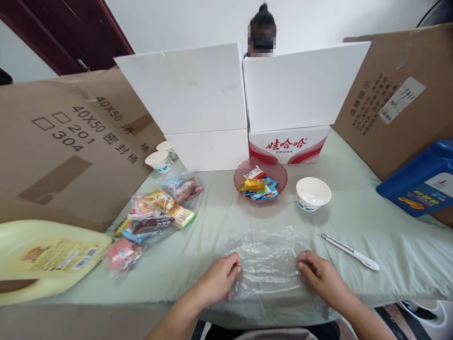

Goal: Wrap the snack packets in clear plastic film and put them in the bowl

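A clear plastic bag [267,262] lies spread flat on the cloth in front of me. At its left side my left hand [224,274] has its fingers closed on the edge of the film. My right hand [316,271] pinches the opposite edge between thumb and fingers. Just right of my right hand rests a slim white-handled knife [350,252]. Beyond the bag stands a pink glass bowl [279,191] holding several small packets, blue, red and gold. A white paper bowl [311,200] with a blue pattern is beside it.
On the left lie several bagged snacks [155,212], near a yellow jug [56,262]. Two paper bowls [161,161] stand behind them. White boxes [205,94] and brown cartons [63,156] enclose the table. At right leans a blue jug [421,182]. A person [262,33] is behind the boxes.
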Demonstrator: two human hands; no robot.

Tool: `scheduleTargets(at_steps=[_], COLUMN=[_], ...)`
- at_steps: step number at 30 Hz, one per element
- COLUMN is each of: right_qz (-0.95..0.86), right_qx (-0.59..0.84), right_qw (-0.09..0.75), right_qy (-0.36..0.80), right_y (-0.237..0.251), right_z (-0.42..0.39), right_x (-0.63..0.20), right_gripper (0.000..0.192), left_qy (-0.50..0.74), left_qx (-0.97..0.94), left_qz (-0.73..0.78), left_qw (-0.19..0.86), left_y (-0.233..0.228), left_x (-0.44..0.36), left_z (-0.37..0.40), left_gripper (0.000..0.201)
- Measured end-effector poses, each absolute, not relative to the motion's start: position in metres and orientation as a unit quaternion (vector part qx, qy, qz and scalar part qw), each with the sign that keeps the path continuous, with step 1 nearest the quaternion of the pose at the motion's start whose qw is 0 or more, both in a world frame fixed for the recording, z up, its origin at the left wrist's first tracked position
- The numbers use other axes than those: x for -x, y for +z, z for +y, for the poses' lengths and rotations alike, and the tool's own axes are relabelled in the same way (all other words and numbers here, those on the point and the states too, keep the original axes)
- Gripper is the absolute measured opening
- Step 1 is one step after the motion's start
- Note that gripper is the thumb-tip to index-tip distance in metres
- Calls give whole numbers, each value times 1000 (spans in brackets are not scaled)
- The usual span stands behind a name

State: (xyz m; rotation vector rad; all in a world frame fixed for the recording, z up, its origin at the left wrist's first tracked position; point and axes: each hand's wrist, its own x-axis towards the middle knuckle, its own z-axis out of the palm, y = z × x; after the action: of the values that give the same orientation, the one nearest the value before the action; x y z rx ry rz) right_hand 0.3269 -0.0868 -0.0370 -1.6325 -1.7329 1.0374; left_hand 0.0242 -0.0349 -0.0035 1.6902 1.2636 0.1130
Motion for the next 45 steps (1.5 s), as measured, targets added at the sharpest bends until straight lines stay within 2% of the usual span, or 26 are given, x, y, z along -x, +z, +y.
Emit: scheduleTargets(at_steps=[6, 8, 12, 15, 23, 30, 33, 41, 45], right_qz=[-767, -799, -791, -781, -730, -748, -760, -732, -706], right_qx=[561, 537, 567, 572, 583, 599, 584, 532, 571], right_qw=[258, 237, 226, 250, 350, 285, 285, 420, 419], right_qy=[177, 130, 44, 18, 69, 28, 15, 61, 19], right_y=[-35, -46, -69, -74, -53, -56, -59, -47, -45], right_z=[-68, -58, -50, -53, -57, -42, -39, -52, -45], right_x=[-323, -322, -324, -329, -337, -309, -301, -308, -316], right_gripper=[14, 8, 20, 19, 11, 25, 22, 18, 14], left_qy=[149, 149, 144, 173, 259, 264, 261, 267, 295], left_qx=[-866, -887, -890, -888, -829, -809, -790, -705, -691], left_qz=[428, 403, 413, 405, 437, 453, 477, 525, 534], left_qw=[213, 168, 127, 133, 233, 265, 282, 396, 388], left_y=[-5, -19, -46, -49, -10, -21, -29, -16, -11], left_x=[-30, -31, -29, -25, -20, -20, -16, 4, 1], left_z=[-24, -21, -26, -30, -18, -15, -21, -22, -3], left_gripper=[16, 17, 18, 19, 19, 18, 17, 14, 15])
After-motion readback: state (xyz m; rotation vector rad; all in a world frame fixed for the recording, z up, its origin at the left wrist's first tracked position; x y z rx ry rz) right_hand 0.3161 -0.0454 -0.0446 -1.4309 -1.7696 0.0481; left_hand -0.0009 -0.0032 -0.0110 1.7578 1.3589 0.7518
